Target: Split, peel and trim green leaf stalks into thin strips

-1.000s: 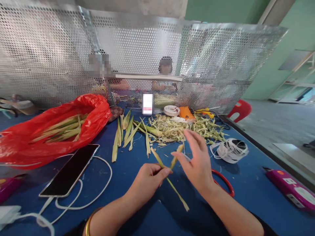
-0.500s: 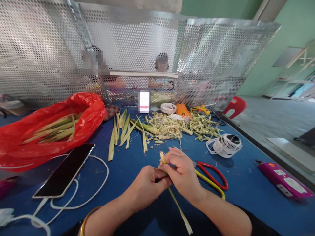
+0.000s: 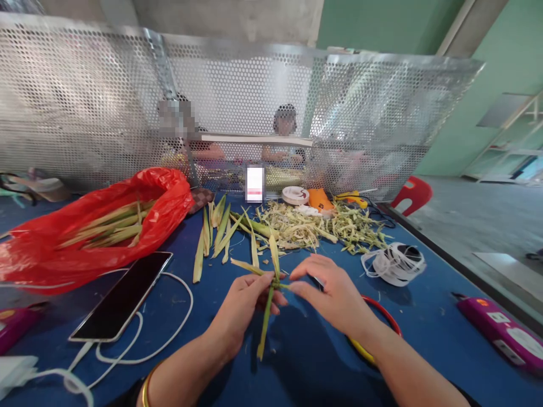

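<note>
My left hand (image 3: 244,302) pinches the crossing of several green-yellow leaf strips (image 3: 266,325) between thumb and fingers. From that small knot, one strip points up, one to the left, one hangs down toward me, and a short one runs right. At the tip of this short strip, my right hand (image 3: 328,288) has its thumb and forefinger closed. Partly hidden under my right hand and forearm lie scissors (image 3: 384,314) with one red and one yellow handle. Beyond the hands, several cut leaf pieces (image 3: 198,254) lie on the blue table (image 3: 309,362).
A red plastic bag (image 3: 169,186) with long leaves stands at left, beside a phone (image 3: 123,297) on a white cable. Leaf shreds (image 3: 292,226), a tape roll (image 3: 296,195) and white string (image 3: 399,265) lie farther back. A purple packet (image 3: 503,330) is at right. People sit behind the perforated screen (image 3: 237,85).
The hands have drawn apart, and the strips now show as a cross-shaped knot in my left hand. My right hand has shifted right to the short strip's tip. The view has tilted slightly upward.
</note>
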`<state>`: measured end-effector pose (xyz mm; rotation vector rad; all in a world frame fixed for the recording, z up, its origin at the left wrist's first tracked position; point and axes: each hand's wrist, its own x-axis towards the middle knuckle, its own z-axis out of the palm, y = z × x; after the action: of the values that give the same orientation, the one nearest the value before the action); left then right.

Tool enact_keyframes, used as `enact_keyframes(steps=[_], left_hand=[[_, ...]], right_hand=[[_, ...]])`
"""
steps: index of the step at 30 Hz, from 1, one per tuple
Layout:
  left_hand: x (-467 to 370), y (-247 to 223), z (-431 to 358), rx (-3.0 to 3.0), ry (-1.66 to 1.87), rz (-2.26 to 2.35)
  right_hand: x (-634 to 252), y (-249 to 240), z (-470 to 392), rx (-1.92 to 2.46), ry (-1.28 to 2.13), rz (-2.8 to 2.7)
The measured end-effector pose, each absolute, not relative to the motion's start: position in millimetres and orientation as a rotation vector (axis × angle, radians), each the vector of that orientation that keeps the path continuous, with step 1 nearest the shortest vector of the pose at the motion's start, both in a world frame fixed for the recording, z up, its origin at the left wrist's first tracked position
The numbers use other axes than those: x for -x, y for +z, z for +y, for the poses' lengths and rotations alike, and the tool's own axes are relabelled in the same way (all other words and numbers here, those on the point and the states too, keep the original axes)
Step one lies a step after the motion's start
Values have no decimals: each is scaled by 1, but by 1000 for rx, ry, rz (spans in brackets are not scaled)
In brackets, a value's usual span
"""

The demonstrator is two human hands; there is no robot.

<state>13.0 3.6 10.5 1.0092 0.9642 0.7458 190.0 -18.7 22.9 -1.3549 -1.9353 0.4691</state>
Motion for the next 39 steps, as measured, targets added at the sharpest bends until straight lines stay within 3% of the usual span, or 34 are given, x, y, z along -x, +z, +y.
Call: enact_keyframes(steps=[7,19,25,33,39], left_hand=[[-14,2,6,-1039,782,1004],[-14,1,8,-962,902,1012],[-12,0,10,-971,1002,1018],[-14,2,7,-934,1063,1053],[-17,-3,5,-871,1103,1061]], right_hand=[[-180,11,-21,1325,89,-2160],[-182,-4,-13,1268,-24,-2069],[-179,5,-25,1236,-257,-1925],[-158,-10,-31,1392,290,-2034],[-155,-11,-33,1312,394,-2081]])
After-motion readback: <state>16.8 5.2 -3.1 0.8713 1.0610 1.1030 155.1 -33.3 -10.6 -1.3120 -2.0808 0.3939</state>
